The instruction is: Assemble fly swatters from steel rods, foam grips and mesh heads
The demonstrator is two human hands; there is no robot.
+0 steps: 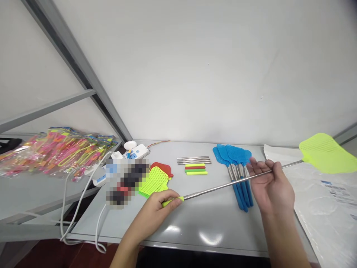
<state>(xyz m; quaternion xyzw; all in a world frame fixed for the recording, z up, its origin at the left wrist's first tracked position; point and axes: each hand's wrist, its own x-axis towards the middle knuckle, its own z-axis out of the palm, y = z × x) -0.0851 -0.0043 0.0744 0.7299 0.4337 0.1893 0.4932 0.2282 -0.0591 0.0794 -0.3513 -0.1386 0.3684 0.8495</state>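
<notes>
I hold a long fly swatter across the table: a lime-green mesh head [326, 153], an extended metal rod [220, 187] and a lime-green handle. My left hand [158, 206] is closed around the handle at its near end. My right hand [272, 186] is palm up under the rod near the head, fingers loosely curled around it. Just behind my right hand lie several blue fly swatters [237, 167] side by side.
Metal rods [193, 160] and coloured handle sleeves [196, 169] lie at the table's middle back. Loose swatter heads in green [153, 181] and red [163, 168] sit left. A power strip [134, 152], cables, a blurred object, packaged toys [52, 149] and a plastic bag [323, 201] surround.
</notes>
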